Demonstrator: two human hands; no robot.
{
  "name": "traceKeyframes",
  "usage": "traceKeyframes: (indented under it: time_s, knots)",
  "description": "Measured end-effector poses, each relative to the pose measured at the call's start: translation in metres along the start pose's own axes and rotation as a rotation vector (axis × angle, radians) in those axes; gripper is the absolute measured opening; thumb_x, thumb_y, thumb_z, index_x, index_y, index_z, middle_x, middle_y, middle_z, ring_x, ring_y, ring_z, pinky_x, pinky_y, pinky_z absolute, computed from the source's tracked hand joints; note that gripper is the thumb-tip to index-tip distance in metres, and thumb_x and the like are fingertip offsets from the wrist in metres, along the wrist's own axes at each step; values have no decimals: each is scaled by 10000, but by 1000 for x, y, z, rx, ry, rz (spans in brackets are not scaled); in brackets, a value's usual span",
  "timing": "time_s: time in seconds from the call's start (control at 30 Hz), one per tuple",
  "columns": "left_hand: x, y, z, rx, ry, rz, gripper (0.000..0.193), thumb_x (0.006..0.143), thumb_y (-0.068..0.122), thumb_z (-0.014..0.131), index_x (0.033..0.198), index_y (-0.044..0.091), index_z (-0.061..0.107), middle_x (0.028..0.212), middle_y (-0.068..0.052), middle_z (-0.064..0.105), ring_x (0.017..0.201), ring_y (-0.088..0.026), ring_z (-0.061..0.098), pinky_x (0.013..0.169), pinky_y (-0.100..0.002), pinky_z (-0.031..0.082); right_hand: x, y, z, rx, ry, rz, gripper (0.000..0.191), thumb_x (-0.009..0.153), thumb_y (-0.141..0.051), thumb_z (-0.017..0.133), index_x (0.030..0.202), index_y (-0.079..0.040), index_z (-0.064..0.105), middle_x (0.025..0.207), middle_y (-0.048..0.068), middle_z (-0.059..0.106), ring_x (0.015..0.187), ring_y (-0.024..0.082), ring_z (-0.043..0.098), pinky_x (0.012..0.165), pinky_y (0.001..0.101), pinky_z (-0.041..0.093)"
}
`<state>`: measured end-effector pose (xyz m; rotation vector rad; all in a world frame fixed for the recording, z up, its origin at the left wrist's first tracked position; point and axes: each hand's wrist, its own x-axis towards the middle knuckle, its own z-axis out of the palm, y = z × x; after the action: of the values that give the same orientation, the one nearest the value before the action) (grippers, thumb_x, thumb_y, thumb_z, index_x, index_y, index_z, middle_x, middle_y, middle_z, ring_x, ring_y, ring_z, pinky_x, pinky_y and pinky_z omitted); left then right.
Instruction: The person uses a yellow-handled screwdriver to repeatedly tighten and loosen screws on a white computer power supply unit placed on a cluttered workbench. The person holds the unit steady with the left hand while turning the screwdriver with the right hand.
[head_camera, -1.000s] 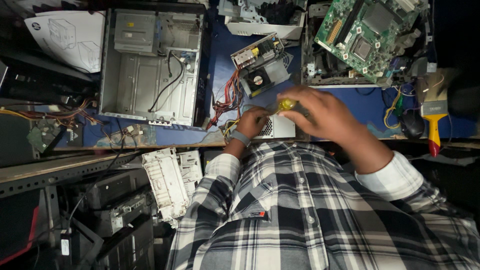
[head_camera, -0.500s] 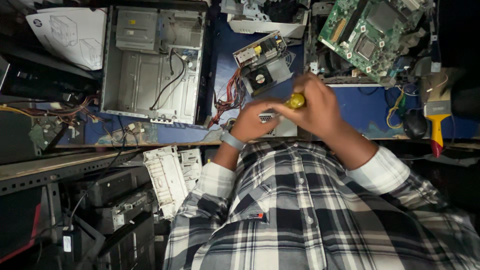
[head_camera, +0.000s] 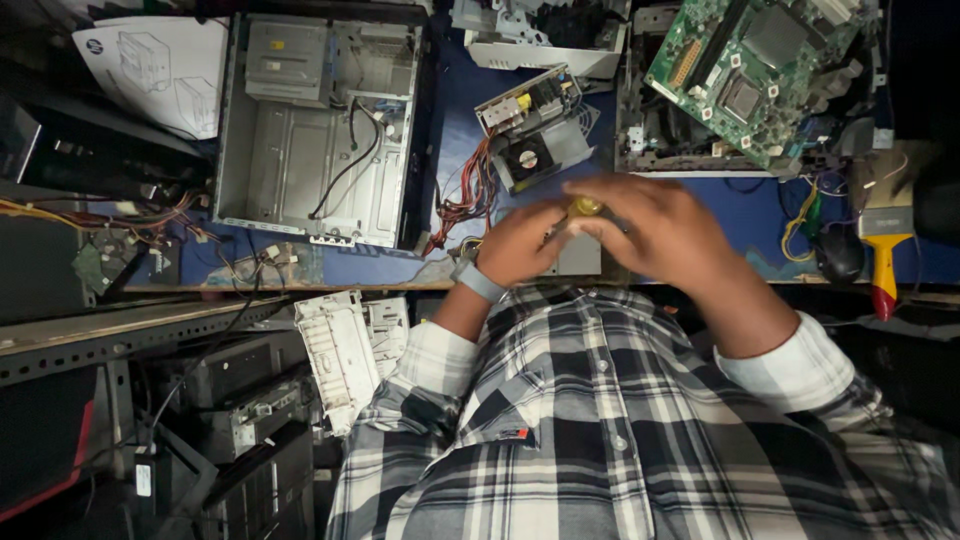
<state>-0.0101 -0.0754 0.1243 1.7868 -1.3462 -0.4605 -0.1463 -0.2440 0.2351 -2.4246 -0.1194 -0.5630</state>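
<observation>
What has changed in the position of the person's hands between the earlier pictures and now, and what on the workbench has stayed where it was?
The right hand drew in from further right and now sits beside the left hand; both close over the yellow-handled tool above the small grey metal box. The open computer case, the power supply unit, the green circuit board and the paintbrush stayed put.
</observation>
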Motion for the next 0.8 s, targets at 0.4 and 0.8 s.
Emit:
traceKeyframes:
  time_s: [0.4, 0.8]
  knots:
    - [-3, -16, 5, -46, 33, 66, 138, 912, 114, 667, 1025, 42, 700, 980, -171, 704, 911, -398, 703, 784, -462, 572, 8, -6, 18, 138, 88, -86, 405, 893, -214, 763, 1190, -14, 575, 1060, 188, 690, 926, 313, 717, 806, 364, 575]
    - [11, 2, -10, -121, 64, 145, 169, 884, 91, 691, 1049, 51, 686, 1045, -141, 714, 897, -342, 711, 759, -418, 573, 5, -1, 38, -209, 100, 541, 496, 770, -375, 944, 813, 5, 629, 874, 153, 740, 811, 274, 742, 733, 360, 579]
